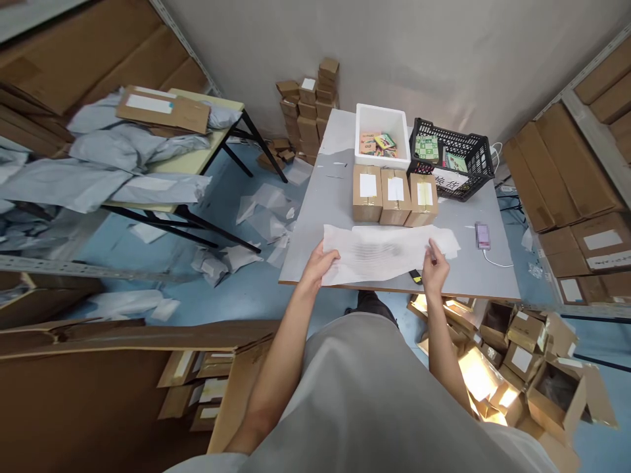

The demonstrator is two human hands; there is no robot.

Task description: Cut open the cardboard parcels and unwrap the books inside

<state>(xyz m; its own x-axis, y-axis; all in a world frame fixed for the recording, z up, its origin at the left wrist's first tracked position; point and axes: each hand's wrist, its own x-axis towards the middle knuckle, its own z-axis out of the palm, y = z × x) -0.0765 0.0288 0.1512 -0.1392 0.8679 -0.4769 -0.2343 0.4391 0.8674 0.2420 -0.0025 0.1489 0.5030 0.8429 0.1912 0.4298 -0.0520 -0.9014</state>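
Your left hand (318, 266) and right hand (434, 269) grip opposite ends of the white sheet (377, 255) along the worktop (473, 272)'s near edge; three cartons (395, 209) stand just beyond.

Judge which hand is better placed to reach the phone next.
Probably the right hand: it is nearer the phone, though it pinches the sheet; the left hand holds the end farther away.

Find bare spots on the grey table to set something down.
The grey table is bare at its left edge, just beyond the left hand, and between the right hand and phone. Crowded: back and centre, with white bin, black crate and three cartons; front middle, with the held white sheet.
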